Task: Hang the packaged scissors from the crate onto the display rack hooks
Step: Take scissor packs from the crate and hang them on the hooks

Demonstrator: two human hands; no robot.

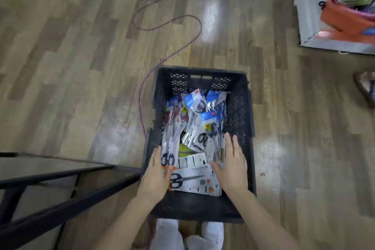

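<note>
A black plastic crate stands on the floor in front of me, holding several packaged scissors in clear bags with blue header cards and white backing cards. My left hand is at the crate's near left, with a long clear pack of black-handled scissors pinched between its thumb and fingers. My right hand reaches in at the near right, fingers straight, resting against packs by the right wall. A white perforated display rack with hanging goods is at the far right.
A black metal frame runs across the lower left beside the crate. A purple cable snakes over the wooden floor to the crate's left side. My white shoes are just behind the crate. Someone's shoe shows at the right edge.
</note>
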